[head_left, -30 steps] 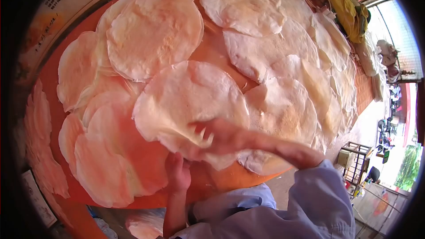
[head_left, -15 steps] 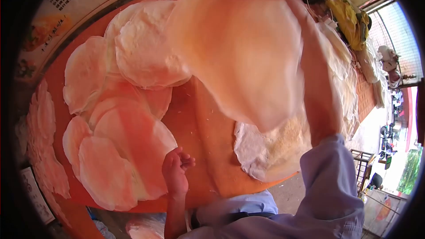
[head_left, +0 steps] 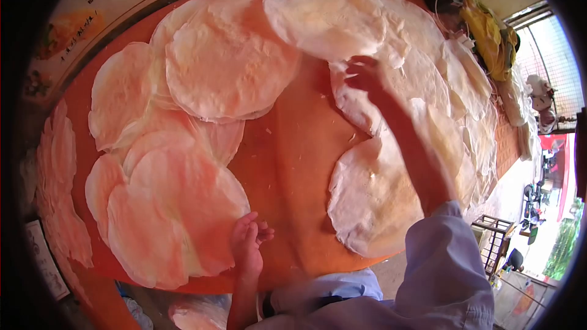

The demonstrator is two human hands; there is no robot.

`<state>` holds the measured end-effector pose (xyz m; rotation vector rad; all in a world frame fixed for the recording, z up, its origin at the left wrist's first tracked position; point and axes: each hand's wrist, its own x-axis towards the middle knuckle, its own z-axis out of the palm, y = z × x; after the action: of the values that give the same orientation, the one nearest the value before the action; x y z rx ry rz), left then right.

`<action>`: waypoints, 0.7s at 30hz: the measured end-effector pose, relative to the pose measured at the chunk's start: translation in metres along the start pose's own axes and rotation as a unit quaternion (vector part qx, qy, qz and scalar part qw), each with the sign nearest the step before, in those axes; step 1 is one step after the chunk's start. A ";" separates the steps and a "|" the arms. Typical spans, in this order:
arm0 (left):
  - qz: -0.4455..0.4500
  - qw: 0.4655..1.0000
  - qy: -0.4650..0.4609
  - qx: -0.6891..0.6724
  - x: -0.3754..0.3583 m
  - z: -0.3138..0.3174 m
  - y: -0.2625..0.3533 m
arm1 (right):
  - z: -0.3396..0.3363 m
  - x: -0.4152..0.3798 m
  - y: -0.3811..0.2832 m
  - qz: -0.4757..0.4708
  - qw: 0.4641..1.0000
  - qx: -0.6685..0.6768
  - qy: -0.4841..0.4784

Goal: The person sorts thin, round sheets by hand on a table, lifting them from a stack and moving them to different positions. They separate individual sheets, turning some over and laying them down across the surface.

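A thin round flatbread (head_left: 325, 18) lies on top of the overlapping sheets at the far middle of the orange table. My right hand (head_left: 367, 74) is just below its near edge, fingers apart and nothing held in them. My left hand (head_left: 248, 247) rests low at the table's front, palm turned up and fingers loosely curled with gaps between them. Beside it, near the fingertips, is the edge of a pale flatbread (head_left: 177, 208) in the left pile. Another stack of flatbreads (head_left: 229, 61) lies at the upper left.
Under my right arm is a browner flatbread (head_left: 373, 195), with many more overlapping along the right side. A column of stacked sheets (head_left: 60, 189) stands at the far left. Yellow cloth (head_left: 483, 30) and a white cord are at the back right, and a wire rack (head_left: 492, 238) stands beyond the table.
The flatbread that my right hand was swinging through the air now lies flat at the far middle. The hand has let go and come down toward me. My left hand has barely shifted.
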<state>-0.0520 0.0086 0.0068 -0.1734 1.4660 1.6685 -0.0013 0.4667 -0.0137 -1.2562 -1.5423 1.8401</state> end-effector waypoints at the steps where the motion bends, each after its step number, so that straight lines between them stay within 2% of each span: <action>1: -0.004 1.000 -0.004 -0.003 0.000 0.002 -0.001 | 0.021 -0.007 0.010 -0.020 0.999 -0.016 -0.021; 3: -0.011 1.000 -0.002 -0.008 -0.004 0.002 -0.002 | 0.066 -0.037 0.004 -0.041 0.994 0.028 -0.093; 6: -0.011 1.000 0.004 -0.017 -0.006 0.000 -0.003 | 0.112 -0.036 0.006 0.017 0.982 0.150 -0.110; 9: -0.012 1.000 0.010 -0.026 -0.009 -0.005 -0.004 | 0.133 -0.022 -0.004 0.105 0.993 0.036 -0.032; 12: -0.013 0.999 0.021 -0.040 -0.012 -0.014 -0.006 | 0.150 -0.012 0.002 0.184 0.968 0.165 0.050; 15: -0.018 0.998 0.027 -0.046 -0.015 -0.016 -0.006 | 0.144 -0.006 0.002 0.125 0.992 0.026 0.000; 16: -0.015 0.999 0.025 -0.045 -0.015 -0.015 -0.006 | 0.141 0.003 0.006 0.029 0.979 -0.197 0.049; 19: -0.011 0.998 0.020 -0.051 -0.016 -0.012 -0.003 | 0.146 0.024 0.035 -0.209 0.937 -0.237 0.147; 21: -0.011 0.998 0.021 -0.063 -0.019 -0.010 -0.001 | 0.146 0.029 0.031 -0.072 0.978 -0.153 0.121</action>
<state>-0.0445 -0.0101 0.0150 -0.2959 1.3853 1.7491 -0.1311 0.4010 -0.0575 -1.4025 -1.7699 1.3395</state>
